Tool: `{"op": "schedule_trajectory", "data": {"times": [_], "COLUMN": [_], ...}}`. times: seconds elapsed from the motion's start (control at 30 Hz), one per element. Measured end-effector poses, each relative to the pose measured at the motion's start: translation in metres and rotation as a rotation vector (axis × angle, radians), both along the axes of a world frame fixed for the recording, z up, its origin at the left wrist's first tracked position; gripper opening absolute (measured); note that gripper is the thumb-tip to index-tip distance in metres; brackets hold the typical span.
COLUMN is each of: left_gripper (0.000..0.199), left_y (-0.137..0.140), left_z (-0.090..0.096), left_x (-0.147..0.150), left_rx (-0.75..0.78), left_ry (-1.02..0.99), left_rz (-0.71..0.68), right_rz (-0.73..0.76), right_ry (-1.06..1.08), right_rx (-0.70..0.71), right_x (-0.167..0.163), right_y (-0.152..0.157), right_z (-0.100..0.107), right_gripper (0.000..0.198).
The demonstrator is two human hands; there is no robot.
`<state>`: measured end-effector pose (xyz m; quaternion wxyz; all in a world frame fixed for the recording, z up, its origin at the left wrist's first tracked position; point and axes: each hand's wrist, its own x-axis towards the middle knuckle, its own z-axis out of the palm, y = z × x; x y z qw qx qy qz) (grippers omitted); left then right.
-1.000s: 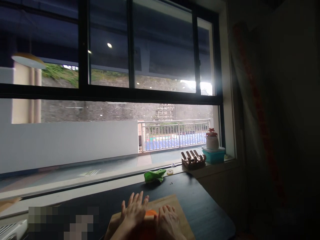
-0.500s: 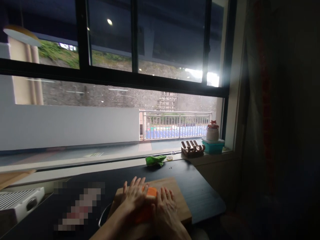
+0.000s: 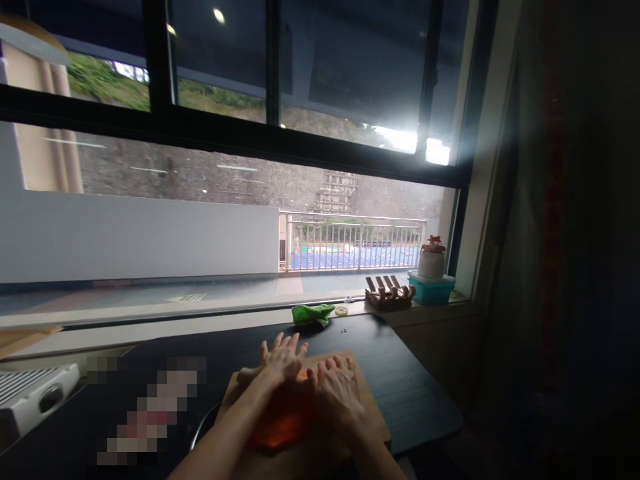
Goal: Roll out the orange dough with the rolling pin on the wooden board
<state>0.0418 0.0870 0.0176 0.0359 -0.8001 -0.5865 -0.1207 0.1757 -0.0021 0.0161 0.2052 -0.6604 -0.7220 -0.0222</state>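
Observation:
My left hand (image 3: pixel 283 359) lies with outstretched, spread fingers over the far part of a wooden board (image 3: pixel 373 417). Beside it, on the right, my right hand (image 3: pixel 339 385) presses flat, its fingers long and close together. Under both palms runs a pale wooden bar, perhaps a rolling pin (image 3: pixel 247 376); only its left end shows. A flat, bright orange sheet (image 3: pixel 284 423), of a material I cannot make out, lies on the board between my forearms. A little more orange shows between my hands.
The board rests on a dark table (image 3: pixel 410 400). Along its window side are a green cloth (image 3: pixel 312 315), a tape roll (image 3: pixel 341 311), a brown rack (image 3: pixel 389 293) and a teal box (image 3: pixel 433 288) bearing a jar (image 3: pixel 431 262). A white appliance (image 3: pixel 37 400) stands left.
Both hands have moved forward, away from me, over the board. More of the orange sheet now shows between my forearms. The view has shifted slightly.

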Motion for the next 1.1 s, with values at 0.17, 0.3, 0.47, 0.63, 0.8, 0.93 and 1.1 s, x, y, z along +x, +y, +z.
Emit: {"op": "schedule_trajectory", "data": {"times": [0.17,0.3,0.47,0.63,0.8,0.93,1.1], "left_gripper": [0.046,0.048,0.048,0.048,0.054,0.046,0.051], "left_y": [-0.033,-0.060,-0.052,-0.003,0.017,-0.006,-0.048], "left_z": [-0.004,-0.004,0.000,-0.001,-0.001,-0.001,-0.002], "left_x": [-0.014,-0.023,-0.019,-0.002,0.007,-0.004,-0.021], "left_rx": [-0.057,-0.050,-0.062,-0.119,-0.130,-0.127,-0.087], "left_ry": [0.068,0.096,0.112,0.103,0.070,0.103,0.092], "left_rz": [-0.026,-0.015,-0.014,-0.002,0.037,-0.044,-0.021], "right_rz": [0.037,0.117,0.137,0.089,0.055,0.091,0.113], "right_ry": [0.010,0.043,0.042,0.006,-0.007,0.004,0.029], "right_rx": [0.032,0.070,0.023,0.005,-0.007,-0.005,0.033], "right_x": [-0.010,-0.013,-0.008,0.003,0.009,0.002,-0.010], "right_y": [-0.025,-0.040,-0.036,-0.010,0.003,-0.011,-0.043], "right_z": [-0.016,-0.033,-0.022,-0.003,-0.001,-0.006,-0.020], "right_gripper": [0.046,0.057,0.058,0.048,0.047,0.047,0.059]}}
